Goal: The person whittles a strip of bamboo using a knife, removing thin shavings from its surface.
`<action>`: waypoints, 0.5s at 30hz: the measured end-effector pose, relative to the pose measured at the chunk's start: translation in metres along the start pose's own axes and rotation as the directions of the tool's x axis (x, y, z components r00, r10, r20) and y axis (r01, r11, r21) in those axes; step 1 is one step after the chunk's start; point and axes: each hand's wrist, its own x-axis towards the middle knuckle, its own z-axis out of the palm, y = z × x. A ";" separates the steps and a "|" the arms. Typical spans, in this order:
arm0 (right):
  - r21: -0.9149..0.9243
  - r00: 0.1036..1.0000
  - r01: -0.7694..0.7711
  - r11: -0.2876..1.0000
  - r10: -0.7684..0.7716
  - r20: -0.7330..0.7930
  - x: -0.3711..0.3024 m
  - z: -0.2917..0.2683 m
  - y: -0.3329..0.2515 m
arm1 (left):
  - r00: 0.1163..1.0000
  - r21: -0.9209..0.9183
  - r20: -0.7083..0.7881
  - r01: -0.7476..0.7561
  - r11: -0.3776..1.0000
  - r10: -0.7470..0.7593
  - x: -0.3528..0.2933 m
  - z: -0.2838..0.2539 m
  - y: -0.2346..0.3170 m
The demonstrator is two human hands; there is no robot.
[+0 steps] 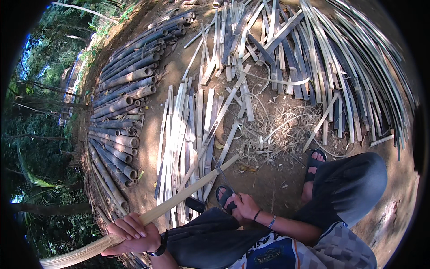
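Observation:
A long pale bamboo strip (188,192) runs slantwise from the lower left up to the middle of the view. My left hand (134,235) is closed around its lower part, fingers over the top. In front of my body, my right hand (244,206) is wrapped round the handle of a knife (225,178), whose thin blade points up and left. The blade meets or crosses the strip near its far end; whether it cuts into the wood I cannot tell. Below the strip, a black block-like object (195,205) lies by my sandalled foot (225,196).
Split bamboo strips (177,134) lie in a pile ahead, with larger piles (331,67) to the far right. Whole bamboo poles (130,103) are stacked at left. Curled shavings (286,130) cover the dirt near my other foot (316,161). Trees stand beyond the poles.

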 end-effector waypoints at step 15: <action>-0.013 0.986 0.162 0.987 -0.161 0.050 -0.014 0.004 -0.010 | 1.000 -0.034 0.016 0.002 0.999 -0.002 0.005 0.007 -0.003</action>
